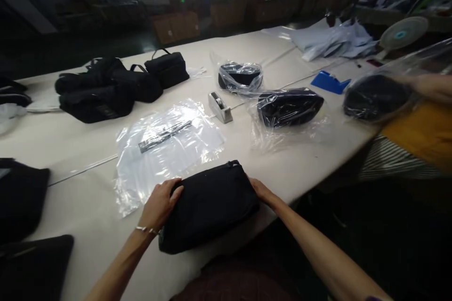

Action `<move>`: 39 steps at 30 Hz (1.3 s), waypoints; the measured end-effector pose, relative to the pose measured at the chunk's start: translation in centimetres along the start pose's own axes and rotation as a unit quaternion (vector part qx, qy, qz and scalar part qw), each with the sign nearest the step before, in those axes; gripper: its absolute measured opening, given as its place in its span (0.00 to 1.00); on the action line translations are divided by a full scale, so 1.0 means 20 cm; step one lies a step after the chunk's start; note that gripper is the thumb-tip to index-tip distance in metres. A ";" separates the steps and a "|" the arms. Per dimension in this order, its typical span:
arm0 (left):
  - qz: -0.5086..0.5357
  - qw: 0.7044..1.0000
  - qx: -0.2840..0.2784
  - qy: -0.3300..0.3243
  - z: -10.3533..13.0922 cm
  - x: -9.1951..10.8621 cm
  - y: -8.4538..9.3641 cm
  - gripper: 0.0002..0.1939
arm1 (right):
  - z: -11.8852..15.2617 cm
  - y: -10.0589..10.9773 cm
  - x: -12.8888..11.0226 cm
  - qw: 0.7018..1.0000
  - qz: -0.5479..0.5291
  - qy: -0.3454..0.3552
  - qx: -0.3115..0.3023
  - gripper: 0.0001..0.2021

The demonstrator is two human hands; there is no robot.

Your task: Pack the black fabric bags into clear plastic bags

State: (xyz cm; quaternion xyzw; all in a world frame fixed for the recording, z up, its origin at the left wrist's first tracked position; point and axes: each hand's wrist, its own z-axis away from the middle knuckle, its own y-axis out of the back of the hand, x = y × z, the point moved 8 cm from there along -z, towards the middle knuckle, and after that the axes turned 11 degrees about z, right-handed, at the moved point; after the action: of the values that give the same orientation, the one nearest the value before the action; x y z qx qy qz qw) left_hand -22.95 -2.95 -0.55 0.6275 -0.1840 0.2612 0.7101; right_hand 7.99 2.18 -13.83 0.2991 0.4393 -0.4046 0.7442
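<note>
A black fabric bag (212,202) lies at the table's near edge between my two hands. My left hand (160,204) grips its left end, thumb on top and a bracelet at the wrist. On the opposite end my right hand (259,190) holds on, its fingers partly hidden behind the bag. Just beyond the bag, a stack of clear plastic bags (169,146) with a dark printed strip lies flat on the table. A grey tape dispenser (220,107) stands past them.
Two black bags in clear plastic (289,107) (240,76) lie ahead. Unwrapped black bags (106,87) are piled back left, others (21,197) near left. At right, a co-worker's blurred hand (429,85) is at another wrapped bag (376,96), near a blue dispenser (330,82).
</note>
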 end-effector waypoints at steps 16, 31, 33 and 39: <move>0.124 0.988 0.074 0.059 0.15 -0.16 -0.22 0.26 | 0.22 -0.30 -0.62 0.782 0.569 0.249 -0.051 0.32; -0.020 0.986 0.091 0.142 -0.50 -0.68 -0.07 0.07 | 0.11 -0.23 -0.49 0.746 0.579 0.323 -0.064 0.36; -0.030 0.987 0.070 0.141 -0.52 -0.72 -0.09 0.05 | 0.10 -0.20 -0.54 0.775 0.554 0.296 -0.071 0.32; -0.095 0.991 0.058 0.072 -0.57 -0.64 0.05 0.10 | -0.07 -0.18 -0.94 0.836 0.504 0.216 0.001 0.18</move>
State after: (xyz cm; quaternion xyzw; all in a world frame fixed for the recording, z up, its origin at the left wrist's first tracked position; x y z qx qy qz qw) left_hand -34.48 6.56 -8.98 0.6621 -0.0563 0.2470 0.7053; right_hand -1.13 7.95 2.06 0.5600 0.3767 0.1008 0.7310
